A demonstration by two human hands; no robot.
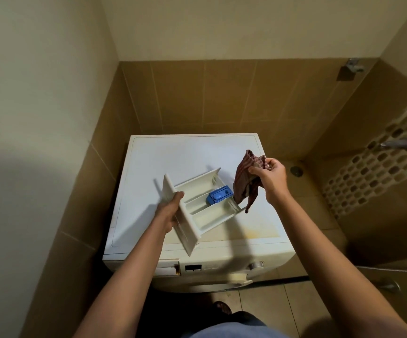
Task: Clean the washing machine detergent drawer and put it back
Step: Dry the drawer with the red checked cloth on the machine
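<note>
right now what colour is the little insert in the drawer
Blue: the insert sits in the white detergent drawer, seen clearly in the head view.

Arms outstretched; left hand seemingly around the drawer front, right hand pinching the cloth.

**A tiled home washroom with a laundry corner**

A white washing machine fills a narrow nook, its flat top lying under the fingers of the left hand and the right hand. Beyond the fingertips, brown glazed wall tiles rise partway up, with plain cream paint above them. Just right of the right hand's fingers a round floor drain sits in the tiled floor. Further right a mosaic band runs down the wall, with a metal tap on it. Another metal fitting is fixed high above those fingers. Below the left hand's fingers, the machine's front shows a drawer slot and a control knob
</note>
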